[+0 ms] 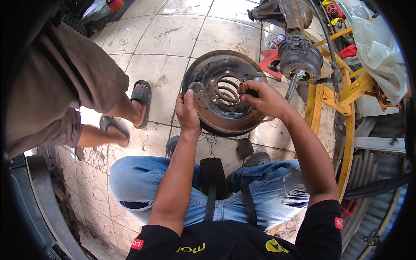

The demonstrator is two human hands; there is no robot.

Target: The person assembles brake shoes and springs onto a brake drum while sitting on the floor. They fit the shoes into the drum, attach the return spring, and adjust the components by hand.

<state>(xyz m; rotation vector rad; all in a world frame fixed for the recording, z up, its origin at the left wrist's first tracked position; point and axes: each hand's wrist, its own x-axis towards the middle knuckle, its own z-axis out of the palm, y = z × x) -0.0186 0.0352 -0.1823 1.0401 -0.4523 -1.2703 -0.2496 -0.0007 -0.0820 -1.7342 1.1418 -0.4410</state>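
Note:
A round black brake backing plate [221, 60] lies on the floor in front of me, with bolt holes around its open centre. Metal coils [226, 96] show through that opening. My left hand [187, 112] grips one end of a curved, rusty brake shoe [207, 112] at the plate's left side. Rivet holes run along the shoe, which follows the plate's near edge toward the right. Over the right part of the plate, my right hand [265, 100] is closed in a pinch. Whatever its fingers hold is too small and dark to name.
A person in sandals [141, 104] stands close on the left. Far right are an axle assembly [299, 54], a red stand [271, 63], a spray can [277, 41] and a yellow metal frame [316, 106]. A dark brown piece [245, 148] lies near my feet.

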